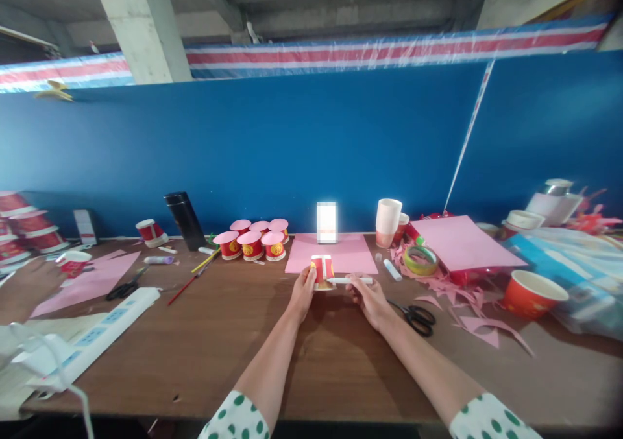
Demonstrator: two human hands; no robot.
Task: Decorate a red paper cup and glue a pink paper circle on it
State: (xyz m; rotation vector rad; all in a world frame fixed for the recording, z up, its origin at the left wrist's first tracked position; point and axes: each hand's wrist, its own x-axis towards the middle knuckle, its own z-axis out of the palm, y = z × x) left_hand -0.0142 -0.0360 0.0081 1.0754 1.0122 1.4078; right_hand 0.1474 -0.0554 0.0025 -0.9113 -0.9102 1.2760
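My left hand (302, 293) grips the side of a small red paper cup (322, 270) that stands upside down on the near edge of a pink paper sheet (341, 252). My right hand (370, 298) holds a white pen (349, 281), its tip laid against the cup's base on the right. Both hands sit at the middle of the brown table (233, 348).
Several red cups with pink tops (253, 239) stand behind on the left, beside a black flask (185, 220). Black scissors (417, 317), a tape roll (420, 260), a glue stick (392, 270), white cups (388, 220) and pink scraps lie right. A power strip (97, 335) lies left.
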